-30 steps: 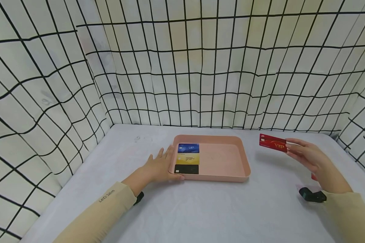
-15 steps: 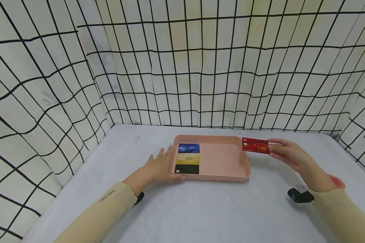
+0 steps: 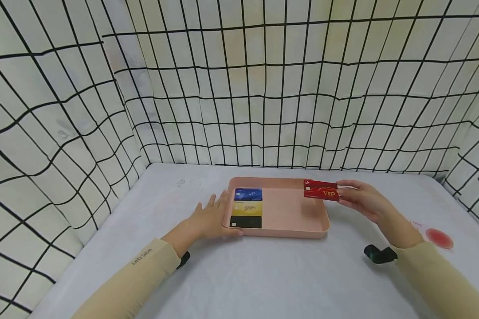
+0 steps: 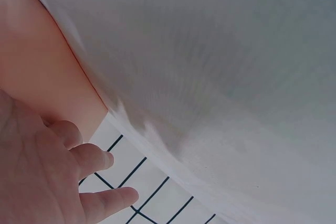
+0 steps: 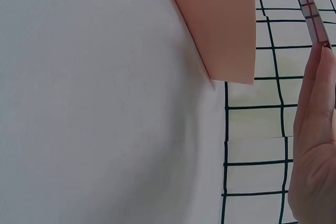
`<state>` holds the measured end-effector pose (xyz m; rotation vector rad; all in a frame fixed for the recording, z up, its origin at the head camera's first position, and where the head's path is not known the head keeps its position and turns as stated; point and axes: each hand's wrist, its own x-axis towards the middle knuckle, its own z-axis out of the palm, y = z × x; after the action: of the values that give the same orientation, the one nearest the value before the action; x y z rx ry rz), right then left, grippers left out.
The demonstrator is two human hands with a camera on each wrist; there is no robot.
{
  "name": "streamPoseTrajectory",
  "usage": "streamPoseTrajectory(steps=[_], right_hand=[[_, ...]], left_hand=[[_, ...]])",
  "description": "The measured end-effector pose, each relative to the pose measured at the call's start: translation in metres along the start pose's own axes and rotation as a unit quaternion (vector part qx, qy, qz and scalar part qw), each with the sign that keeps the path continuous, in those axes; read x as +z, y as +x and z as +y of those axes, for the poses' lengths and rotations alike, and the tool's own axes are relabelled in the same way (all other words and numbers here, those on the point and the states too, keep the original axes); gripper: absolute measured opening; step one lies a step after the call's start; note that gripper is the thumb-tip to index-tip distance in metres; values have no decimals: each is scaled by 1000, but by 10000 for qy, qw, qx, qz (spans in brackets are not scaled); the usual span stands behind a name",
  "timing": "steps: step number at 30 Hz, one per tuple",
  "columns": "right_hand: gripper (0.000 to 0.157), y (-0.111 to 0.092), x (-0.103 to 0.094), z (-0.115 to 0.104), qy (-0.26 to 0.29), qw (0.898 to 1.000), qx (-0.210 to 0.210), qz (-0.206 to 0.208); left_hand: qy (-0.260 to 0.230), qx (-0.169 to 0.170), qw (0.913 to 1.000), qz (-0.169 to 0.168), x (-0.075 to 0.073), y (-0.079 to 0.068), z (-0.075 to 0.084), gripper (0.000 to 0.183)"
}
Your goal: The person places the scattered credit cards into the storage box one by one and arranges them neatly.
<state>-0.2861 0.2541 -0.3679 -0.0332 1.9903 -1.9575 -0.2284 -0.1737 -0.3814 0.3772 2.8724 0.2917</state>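
A red VIP card [image 3: 320, 190] is pinched at its right end by my right hand [image 3: 365, 201], which holds it above the right side of a pink tray [image 3: 287, 234]. In the right wrist view the card [image 5: 314, 17] appears nearly edge-on, above the tray's wall [image 5: 220, 24]. My left hand [image 3: 207, 220], fingers spread, rests against the tray's left end, its thumb along the front edge. Inside the tray, at its left, a blue card [image 3: 248, 194], a yellow card [image 3: 247, 208] and a black card [image 3: 245, 222] lie in a column.
A round red mark [image 3: 439, 239] shows on the white-covered table [image 3: 283, 279] beside the right forearm. Black wrist mounts hang under both wrists, the right one [image 3: 380, 254] low over the table. White walls with a black grid [image 3: 239, 110] enclose the back and sides.
My right hand has carried the red card leftward, from beside the tray to over its right part. The round red mark has come into view. My left hand and the tray stay put.
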Motion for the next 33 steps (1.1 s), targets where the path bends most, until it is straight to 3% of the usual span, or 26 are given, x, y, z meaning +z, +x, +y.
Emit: streamPoseTrajectory(steps=[12, 23, 33], right_hand=[[62, 8, 21, 0, -215, 9998, -6, -48], [51, 13, 48, 0, 325, 9992, -2, -244], [56, 19, 76, 1, 668, 9976, 102, -126]], left_hand=[[-5, 10, 10000, 19, -1, 0, 1, 128], [11, 14, 10000, -25, -1, 1, 1, 129], [-52, -8, 10000, -33, -2, 0, 2, 129]])
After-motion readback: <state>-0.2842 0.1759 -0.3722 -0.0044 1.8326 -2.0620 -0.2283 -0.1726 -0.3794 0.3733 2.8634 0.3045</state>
